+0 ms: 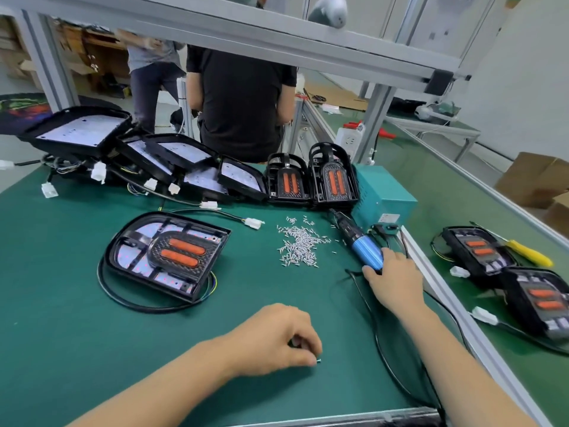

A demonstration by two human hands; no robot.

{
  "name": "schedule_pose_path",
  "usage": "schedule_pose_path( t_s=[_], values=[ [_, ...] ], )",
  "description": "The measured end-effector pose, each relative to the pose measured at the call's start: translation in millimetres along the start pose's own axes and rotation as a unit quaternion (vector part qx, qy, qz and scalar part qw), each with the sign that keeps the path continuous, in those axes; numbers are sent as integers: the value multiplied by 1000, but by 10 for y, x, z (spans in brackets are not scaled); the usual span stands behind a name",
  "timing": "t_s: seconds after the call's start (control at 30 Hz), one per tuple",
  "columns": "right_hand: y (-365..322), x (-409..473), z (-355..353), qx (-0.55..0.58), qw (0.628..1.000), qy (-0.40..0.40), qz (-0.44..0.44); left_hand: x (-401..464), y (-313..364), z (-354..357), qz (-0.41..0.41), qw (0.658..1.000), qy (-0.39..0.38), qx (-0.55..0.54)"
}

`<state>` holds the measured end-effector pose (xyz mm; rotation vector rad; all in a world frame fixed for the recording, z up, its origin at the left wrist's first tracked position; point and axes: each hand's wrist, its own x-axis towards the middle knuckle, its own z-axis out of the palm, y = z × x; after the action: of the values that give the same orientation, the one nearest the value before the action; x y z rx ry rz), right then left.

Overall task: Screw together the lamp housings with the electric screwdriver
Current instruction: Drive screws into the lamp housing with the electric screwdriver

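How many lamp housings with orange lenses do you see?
5: one flat by the screws, two upright by the teal box, two on the right bench. Stacked ones may hide more.

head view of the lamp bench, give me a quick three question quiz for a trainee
1. True or false: the right hand rests on the blue-bodied electric screwdriver lying on the green mat.
2. Which lies between the flat black lamp housing with two orange strips and the screwdriver? A) the pile of small silver screws B) the yellow-handled hand screwdriver C) the teal metal power box
3. Fill in: the left hand pinches a small ______ at its fingertips.

Key: 1 true; 2 A; 3 screw
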<state>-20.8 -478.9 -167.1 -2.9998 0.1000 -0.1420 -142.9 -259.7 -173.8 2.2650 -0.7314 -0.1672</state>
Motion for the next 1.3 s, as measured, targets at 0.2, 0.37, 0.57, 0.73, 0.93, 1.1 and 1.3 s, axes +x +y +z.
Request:
schedule_pose_path(
  t_s=[0.2, 0.37, 0.57, 0.73, 0.93, 1.1, 1.3],
  values=[
    [-138, 94, -12, 37, 999, -22, 3, 42, 89, 124, 0, 997, 11, 81],
    [-192, 229, -25, 53, 997, -48, 15, 31, 113, 218, -4, 993, 43, 108],
    [-174, 381, -44, 57, 994, -86, 28, -22, 119, 235, 15, 984, 86, 153],
    [-165, 444, -71, 39, 990, -124, 45, -53, 152, 244, 28, 952, 67, 297],
    [-229, 497, -119, 48, 986, -150, 55, -166, 84, 172, -64, 981, 185, 6],
    [-319, 438, -117, 76, 983, -166, 33, -264, 0, -99, -156, 920, 275, -234],
    [-548, 354, -473, 233, 965, -116, -10, -304, -50, -391, -160, 840, 350, -383]
  ],
)
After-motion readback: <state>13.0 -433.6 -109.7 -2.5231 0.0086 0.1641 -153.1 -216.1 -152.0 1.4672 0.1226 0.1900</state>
